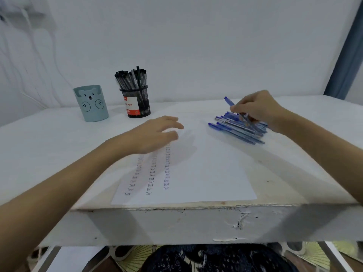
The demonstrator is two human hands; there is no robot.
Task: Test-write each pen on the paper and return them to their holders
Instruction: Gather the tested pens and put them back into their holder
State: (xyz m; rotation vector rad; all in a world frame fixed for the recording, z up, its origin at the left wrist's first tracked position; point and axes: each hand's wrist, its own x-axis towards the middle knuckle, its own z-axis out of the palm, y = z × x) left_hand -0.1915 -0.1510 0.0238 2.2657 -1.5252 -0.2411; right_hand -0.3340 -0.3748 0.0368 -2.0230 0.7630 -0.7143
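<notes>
A white sheet of paper lies on the table, with three columns of small "Test" words on its left half. My left hand rests flat on the paper's top left part, fingers straight. At the right, several blue pens lie in a pile. My right hand is above that pile and pinches one blue pen, its capped end pointing up and left. A black mesh holder full of black pens stands at the back. A pale teal bear-face holder stands to its left; I see no pens in it.
The white table has a worn front edge close to me. A white wall rises right behind the holders. A blue curtain hangs at the far right. Patterned cloth shows below the table.
</notes>
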